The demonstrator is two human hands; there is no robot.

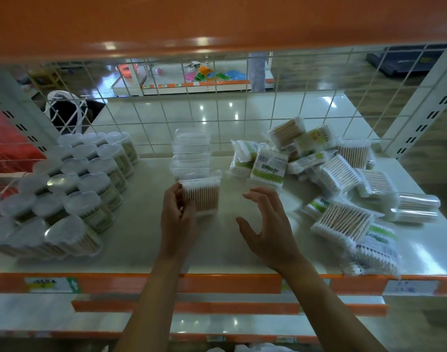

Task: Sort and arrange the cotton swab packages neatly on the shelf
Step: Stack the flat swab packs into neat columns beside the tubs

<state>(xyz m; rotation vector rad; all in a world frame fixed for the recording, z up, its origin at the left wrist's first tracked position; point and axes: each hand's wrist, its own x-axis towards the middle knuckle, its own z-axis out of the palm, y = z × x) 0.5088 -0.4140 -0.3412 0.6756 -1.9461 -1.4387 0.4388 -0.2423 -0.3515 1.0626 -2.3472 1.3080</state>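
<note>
While the left hand pinches a square swab pack by its left edge, the right hand hovers over the shelf and holds nothing.

Left fingers: curled narrow round the pack's edge, thumb side toward the pack. The pack stands upright on the shelf, wooden sticks vertical, just right of these fingers.

Directly beyond the left fingertips: row of packs, same clear square kind, standing one behind another. The held pack is the nearest of the row and touches the one behind it.

Right fingers: spread wide and bent in a loose claw, thumb out to the left, palm down. Whether the tips touch the shelf, I cannot tell.

Just beyond the right fingertips: labelled bag, white with a green band and a barcode, upright, apart from the fingers.

Right of the right fingers: loose pile of swab bags, lying and leaning at mixed angles and overlapping, reaching to the shelf's front right corner. At the pile's far right a clear tub lies on its side.

Well left of the left fingers: round tubs with clear lids, upright in close rows from the front edge to the back.

Behind everything: wire grid. Under both wrists: orange edge strip.
</note>
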